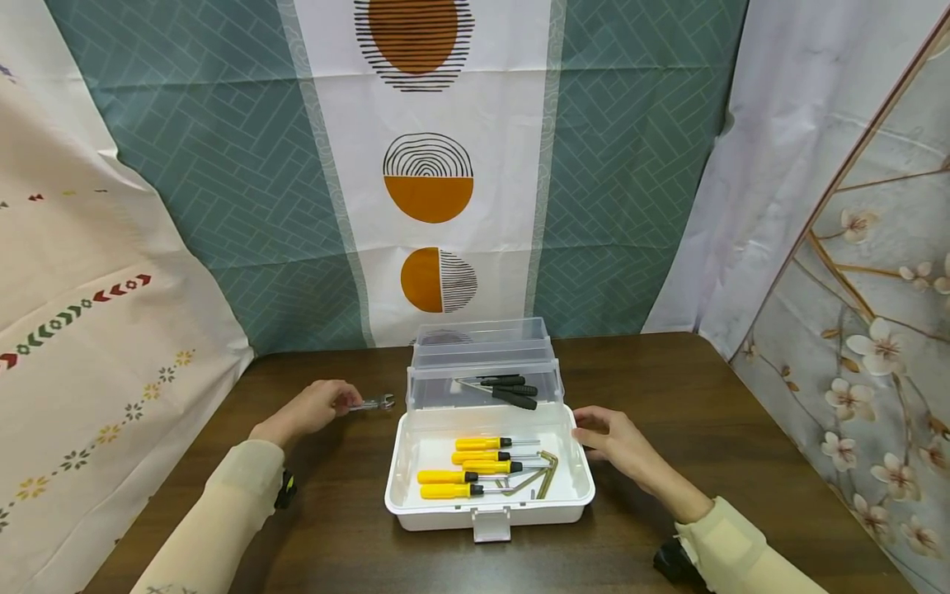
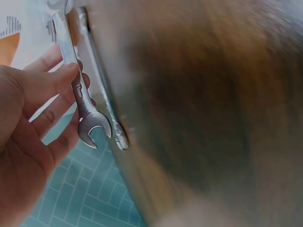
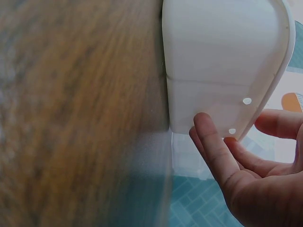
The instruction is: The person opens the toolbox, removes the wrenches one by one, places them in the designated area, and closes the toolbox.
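Silver metal open-end wrench pinched in L grip, over dark brown wood surface. Slim silver metal tool just beside it. R grip holds R wall of open white plastic toolbox w/ translucent lid; box is R of L grip. In box, L of R grip: five yellow-and-black screwdrivers, brass-coloured hex keys; black-handled tools in lid.

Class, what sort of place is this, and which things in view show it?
Probably a makeshift tabletop workspace, screened off indoors: patterned cloths hang around a table, which bears an open toolbox holding screwdrivers.
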A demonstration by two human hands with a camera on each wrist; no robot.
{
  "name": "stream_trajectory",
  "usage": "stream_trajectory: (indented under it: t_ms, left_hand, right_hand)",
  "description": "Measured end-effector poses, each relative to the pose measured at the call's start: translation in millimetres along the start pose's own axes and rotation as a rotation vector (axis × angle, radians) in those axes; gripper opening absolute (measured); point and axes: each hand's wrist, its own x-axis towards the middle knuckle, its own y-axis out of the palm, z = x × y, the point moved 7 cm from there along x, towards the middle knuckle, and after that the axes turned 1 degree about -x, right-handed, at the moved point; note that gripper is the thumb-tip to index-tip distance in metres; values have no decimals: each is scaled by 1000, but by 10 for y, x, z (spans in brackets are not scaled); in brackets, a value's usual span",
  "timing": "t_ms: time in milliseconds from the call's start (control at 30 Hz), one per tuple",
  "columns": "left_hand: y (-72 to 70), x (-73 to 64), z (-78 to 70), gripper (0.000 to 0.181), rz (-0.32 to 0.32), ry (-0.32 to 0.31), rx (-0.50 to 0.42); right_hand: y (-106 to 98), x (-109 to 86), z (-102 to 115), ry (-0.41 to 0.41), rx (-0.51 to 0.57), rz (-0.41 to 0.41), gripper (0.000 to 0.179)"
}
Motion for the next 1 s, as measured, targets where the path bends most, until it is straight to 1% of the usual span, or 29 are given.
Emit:
stream_trajectory:
  t_ms: [133, 333, 567, 800, 1000]
  left_hand:
    - [60, -41, 38, 32, 22, -2, 15]
    - [69, -81, 34, 26, 2, 22, 42]
    - [77, -72, 11, 25, 1, 25, 63]
    - [77, -82, 15, 27, -4, 2, 102]
    - [70, -96, 16, 28, -1, -10, 103]
  right_hand:
    - [6, 0, 2, -2, 3, 4, 41]
    - [6, 2, 2, -3, 4, 7, 41]
    - [-7, 7, -8, 4, -10, 3, 42]
    - [-4, 4, -6, 6, -5, 3, 41]
    - [-1, 6, -2, 9, -5, 2, 41]
